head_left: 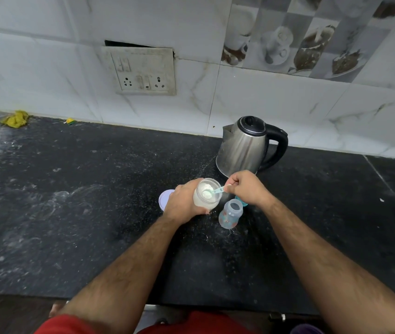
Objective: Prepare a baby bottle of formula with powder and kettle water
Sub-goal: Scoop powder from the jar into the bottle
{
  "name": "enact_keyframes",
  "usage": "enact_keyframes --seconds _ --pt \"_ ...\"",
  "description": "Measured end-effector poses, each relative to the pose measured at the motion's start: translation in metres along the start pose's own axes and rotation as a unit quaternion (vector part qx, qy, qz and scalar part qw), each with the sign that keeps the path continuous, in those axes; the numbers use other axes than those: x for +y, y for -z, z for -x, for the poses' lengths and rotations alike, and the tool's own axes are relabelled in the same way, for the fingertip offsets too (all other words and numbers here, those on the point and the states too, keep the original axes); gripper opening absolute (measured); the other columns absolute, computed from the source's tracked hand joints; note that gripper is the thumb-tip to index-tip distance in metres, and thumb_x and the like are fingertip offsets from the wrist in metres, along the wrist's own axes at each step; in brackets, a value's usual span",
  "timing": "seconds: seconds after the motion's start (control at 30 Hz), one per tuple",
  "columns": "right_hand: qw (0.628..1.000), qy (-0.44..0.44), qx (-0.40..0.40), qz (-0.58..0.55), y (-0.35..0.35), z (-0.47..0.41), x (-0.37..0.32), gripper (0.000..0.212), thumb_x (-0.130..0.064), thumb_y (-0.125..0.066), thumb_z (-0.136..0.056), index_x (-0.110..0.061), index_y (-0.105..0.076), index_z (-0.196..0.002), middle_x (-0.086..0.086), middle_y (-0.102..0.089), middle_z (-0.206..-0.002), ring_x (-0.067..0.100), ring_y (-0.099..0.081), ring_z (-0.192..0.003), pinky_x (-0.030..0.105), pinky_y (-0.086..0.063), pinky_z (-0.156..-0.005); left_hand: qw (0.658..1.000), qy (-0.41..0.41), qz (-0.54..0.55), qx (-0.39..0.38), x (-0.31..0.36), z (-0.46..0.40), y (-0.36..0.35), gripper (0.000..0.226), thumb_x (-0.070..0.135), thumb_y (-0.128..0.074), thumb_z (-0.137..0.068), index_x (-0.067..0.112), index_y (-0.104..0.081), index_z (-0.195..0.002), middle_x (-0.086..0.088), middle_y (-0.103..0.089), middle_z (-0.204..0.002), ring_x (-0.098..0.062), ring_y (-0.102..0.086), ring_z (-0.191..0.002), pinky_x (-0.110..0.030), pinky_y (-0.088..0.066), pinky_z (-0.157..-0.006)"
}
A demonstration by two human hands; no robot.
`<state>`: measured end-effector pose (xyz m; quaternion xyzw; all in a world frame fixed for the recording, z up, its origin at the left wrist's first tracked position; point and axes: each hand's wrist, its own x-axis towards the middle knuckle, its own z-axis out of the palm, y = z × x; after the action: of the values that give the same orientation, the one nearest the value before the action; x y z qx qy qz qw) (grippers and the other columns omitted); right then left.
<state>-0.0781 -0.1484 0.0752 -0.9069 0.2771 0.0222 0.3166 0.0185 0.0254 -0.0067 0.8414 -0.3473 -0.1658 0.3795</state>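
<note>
Head view. The left hand (pixel 181 203) wraps its grip around the side of the powder jar (pixel 206 195), holding it tilted toward the right above the black counter (pixel 76 213). The jar is open and holds white powder. The right hand (pixel 247 188) pinches the handle of a pale blue scoop (pixel 217 191) between curled fingers; the scoop bowl sits inside the jar mouth, loaded with powder.

The baby bottle (pixel 230 213) stands open on the counter just right of the jar and near the right wrist. Its body is clear with small coloured prints. A teal piece (pixel 242 202) lies just behind the bottle, partly hidden by the right hand; what it is cannot be told.

A round pale lid (pixel 165 198) lies flat on the counter, left of the left hand and partly covered by it.

The steel kettle (pixel 247 145) with a black handle stands on the far side of the counter, beyond both hands, lid closed, spout pointing left.

White powder is scattered across the counter. A yellow cloth (pixel 15 118) lies at the far left by the tiled wall. A socket panel (pixel 143 71) is mounted on the wall.
</note>
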Motion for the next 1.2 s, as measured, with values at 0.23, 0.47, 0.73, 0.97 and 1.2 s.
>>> enact_keyframes --seconds 0.23,0.47,0.73,0.97,1.2 --pt "1.0 -0.011 0.001 -0.023 -0.003 0.003 -0.003 0.02 -0.016 -0.072 -0.085 -0.018 -0.067 -0.066 -0.011 -0.054 -0.052 0.007 -0.047 -0.051 0.026 -0.042 -0.059 1.0 -0.003 0.009 0.004 0.003 0.002 0.002 0.088 0.046 -0.082 -0.046 0.047 -0.047 -0.127 0.022 -0.064 -0.115 -0.016 -0.059 -0.112 -0.046 -0.051 -0.091" --pt "0.996 -0.025 0.004 -0.08 -0.002 0.006 -0.004 0.015 -0.014 -0.074 -0.084 -0.012 -0.069 -0.07 -0.008 -0.056 -0.055 0.005 -0.048 -0.053 0.025 -0.041 -0.058 0.999 0.001 0.048 0.008 0.001 0.0 0.002 0.079 0.037 -0.085 -0.048 0.044 -0.052 -0.12 0.021 -0.067 -0.111 -0.011 -0.061 -0.107 -0.042 -0.051 -0.092" --pt "0.985 -0.045 0.031 -0.165 0.006 0.015 0.002 0.011 -0.011 -0.073 -0.083 -0.007 -0.071 -0.073 -0.002 -0.058 -0.061 0.007 -0.048 -0.057 0.025 -0.041 -0.06 0.991 0.043 0.122 0.014 -0.009 -0.001 -0.001 0.085 0.016 -0.091 -0.058 0.027 -0.052 -0.132 0.013 -0.061 -0.12 -0.013 -0.057 -0.117 -0.033 -0.044 -0.103" --pt "0.963 -0.059 0.077 -0.25 0.016 0.031 0.011 0.009 -0.006 -0.071 -0.085 -0.003 -0.071 -0.076 -0.009 -0.052 -0.045 0.0 -0.041 -0.038 0.011 -0.033 -0.04 0.988 0.104 0.116 0.024 -0.006 0.004 -0.003 0.13 0.025 -0.095 -0.054 0.016 -0.016 -0.156 -0.001 -0.042 -0.153 -0.016 -0.04 -0.14 -0.035 -0.031 -0.117" --pt "0.947 -0.08 0.121 -0.286 0.026 0.055 0.038 0.011 -0.007 -0.069 -0.086 -0.001 -0.069 -0.077 -0.003 -0.049 -0.049 -0.001 -0.036 -0.034 0.013 -0.03 -0.038 0.982 0.056 0.081 0.16 0.013 0.05 0.003 0.087 0.03 -0.092 -0.063 0.019 -0.048 -0.138 0.021 -0.05 -0.123 -0.002 -0.044 -0.119 -0.023 -0.036 -0.1"
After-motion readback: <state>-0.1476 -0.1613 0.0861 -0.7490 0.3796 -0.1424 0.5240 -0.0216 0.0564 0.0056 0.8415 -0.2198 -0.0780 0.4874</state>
